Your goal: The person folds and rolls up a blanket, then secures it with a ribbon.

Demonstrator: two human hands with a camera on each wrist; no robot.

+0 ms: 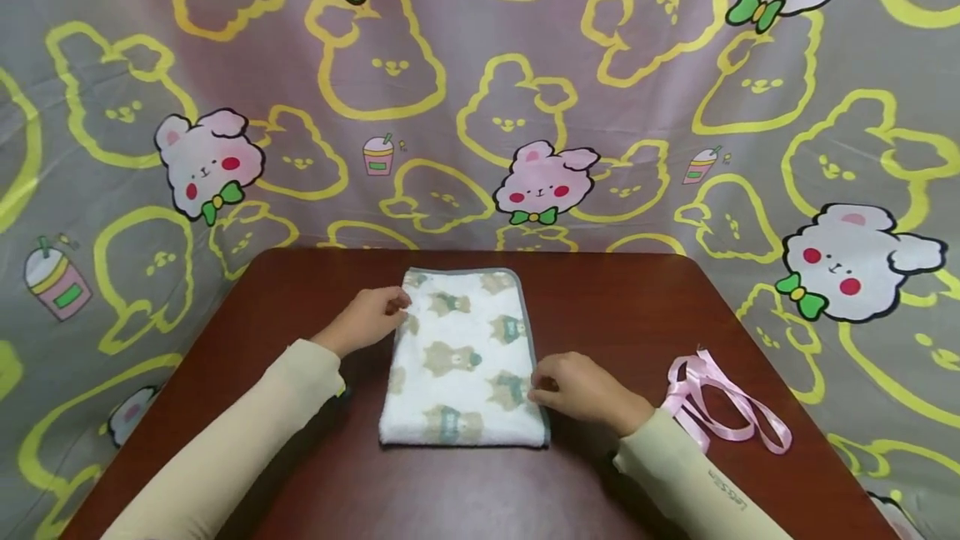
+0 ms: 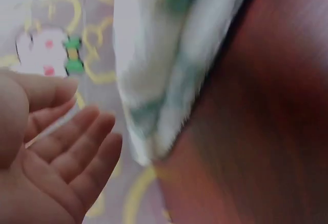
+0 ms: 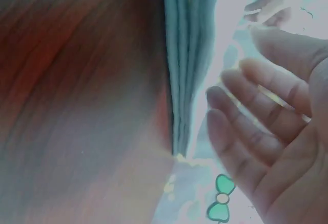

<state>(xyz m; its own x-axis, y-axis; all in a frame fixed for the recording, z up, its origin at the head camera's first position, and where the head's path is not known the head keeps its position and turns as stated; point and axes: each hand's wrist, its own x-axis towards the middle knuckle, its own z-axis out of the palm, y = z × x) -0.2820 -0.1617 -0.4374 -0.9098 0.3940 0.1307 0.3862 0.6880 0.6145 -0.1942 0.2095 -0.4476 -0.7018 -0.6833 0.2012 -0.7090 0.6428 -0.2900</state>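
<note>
Sleeved forearms (image 1: 232,432) angle inward; left hand (image 1: 367,321), right hand (image 1: 588,390) flank folded towel (image 1: 457,361); hands loosely spread, fingers slightly bent

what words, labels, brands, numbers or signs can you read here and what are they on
"LeGSSlim": right sleeve, small slanted print; my best reading, the middle letters are unclear.
Towel: some bears' green patches seem to have pale marks, too blurred to read.
Cups printed on the curtain: tiny marks beside them, too small to read.
Ribbon: no lettering shows.
No numbers can be read.
</note>
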